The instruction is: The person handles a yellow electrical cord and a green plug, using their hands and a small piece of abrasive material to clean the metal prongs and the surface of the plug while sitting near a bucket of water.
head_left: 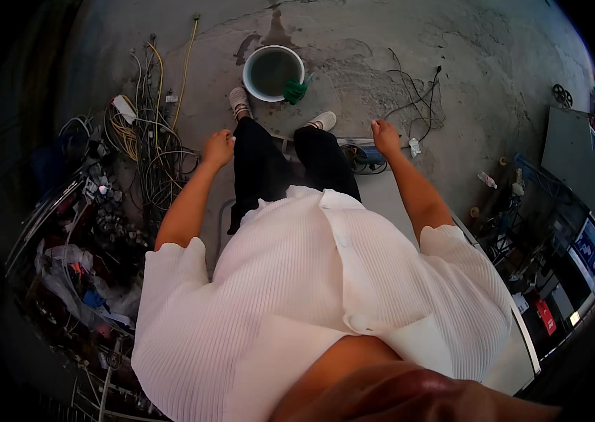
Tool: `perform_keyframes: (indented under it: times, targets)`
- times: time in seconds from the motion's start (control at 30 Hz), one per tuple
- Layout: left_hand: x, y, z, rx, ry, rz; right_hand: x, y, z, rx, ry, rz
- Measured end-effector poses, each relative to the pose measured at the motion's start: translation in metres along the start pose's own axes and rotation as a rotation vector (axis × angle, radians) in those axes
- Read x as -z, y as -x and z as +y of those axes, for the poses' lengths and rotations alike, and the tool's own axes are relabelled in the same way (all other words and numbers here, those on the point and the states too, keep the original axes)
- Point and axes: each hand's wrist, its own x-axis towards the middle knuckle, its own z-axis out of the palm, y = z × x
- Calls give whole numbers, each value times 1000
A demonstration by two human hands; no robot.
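Clutter (86,274) piled along lower left edge of frame: dark lumps, crumpled clear plastic, scraps of blue and red. Cable tangle (153,148) at upper left, mostly grey and black, with a coiled yellow length and a straighter yellow run toward the top; pale tag-like piece (125,109) on the coil.

Left hand (219,148) left of upper centre, between cable tangle and dark trousers (264,163), apart from the floor. Fingers loosely curled; cannot tell grip fully closed or slack, nor contents, if any.

Left shoe (239,100) just beside white tub (247,79) at top centre; tub upright on concrete floor (350,42), murky grey-green inside, damp streaks above. Green cloth (295,91) draped over lower right of tub rim. Right shoe (323,121) below and right of the cloth.

Blue machine (368,156) right of the trousers, partly hidden by the leg. Right hand (385,137) just above and right of it in frame, fingers bent inward; cannot tell grip closed or holding. Crumpled white scrap (414,147) near right wrist, black cord (430,105) looped loosely farther up-right. Clear bottle (487,180) on its side at right. Grey panel (575,162) at upper right, red box (545,318) at lower right.
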Motion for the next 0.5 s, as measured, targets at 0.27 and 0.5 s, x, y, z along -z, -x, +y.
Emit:
perform_keyframes:
  times: [0.27,0.5]
  targets:
    - [-46,-79,-43,-468,-104,296,-80,-77,-77,819,332,-213]
    - [-11,-158,-109,-402,-112,389,-155,-122,-56,801,107,-551]
